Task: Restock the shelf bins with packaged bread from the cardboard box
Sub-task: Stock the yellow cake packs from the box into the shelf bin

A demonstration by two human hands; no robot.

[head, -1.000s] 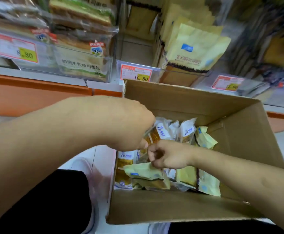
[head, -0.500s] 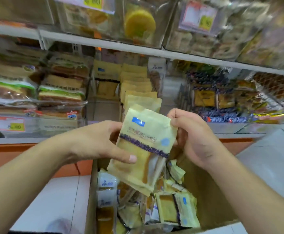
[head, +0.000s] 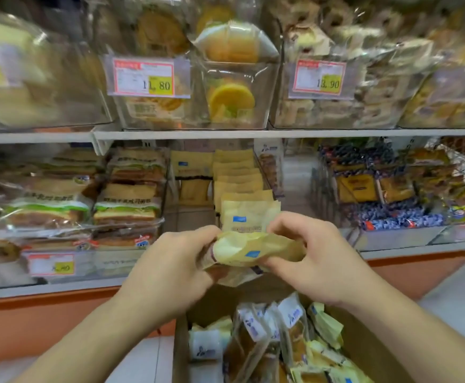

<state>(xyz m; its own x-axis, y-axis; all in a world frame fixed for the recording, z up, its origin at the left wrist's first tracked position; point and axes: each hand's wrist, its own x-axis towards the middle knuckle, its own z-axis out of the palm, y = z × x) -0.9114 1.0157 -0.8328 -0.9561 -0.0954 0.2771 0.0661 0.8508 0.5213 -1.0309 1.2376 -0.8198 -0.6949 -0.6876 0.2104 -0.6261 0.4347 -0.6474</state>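
A pale yellow bread packet [head: 249, 251] with a small blue label lies sideways between my hands, just in front of the lower shelf. My left hand [head: 170, 268] grips its left end and my right hand [head: 315, 255] grips its right end. Directly behind it a clear shelf bin [head: 187, 214] holds a row of matching yellow packets [head: 239, 189] standing upright. Below my wrists the open cardboard box [head: 364, 352] holds several more bread packets [head: 278, 335], some yellow, some clear with white tops.
Bins of sandwich bread [head: 127, 205] fill the lower shelf to the left, blue-wrapped snacks [head: 391, 217] and a wire basket [head: 463, 167] to the right. The upper shelf [head: 225, 134] carries clear bins of round cakes with price tags [head: 144, 76]. An orange base panel [head: 46, 322] runs below.
Both hands have lifted the yellow packet out of the box and up toward the lower shelf bin, tipping it from upright to sideways. The view has risen from the box to the shelves.
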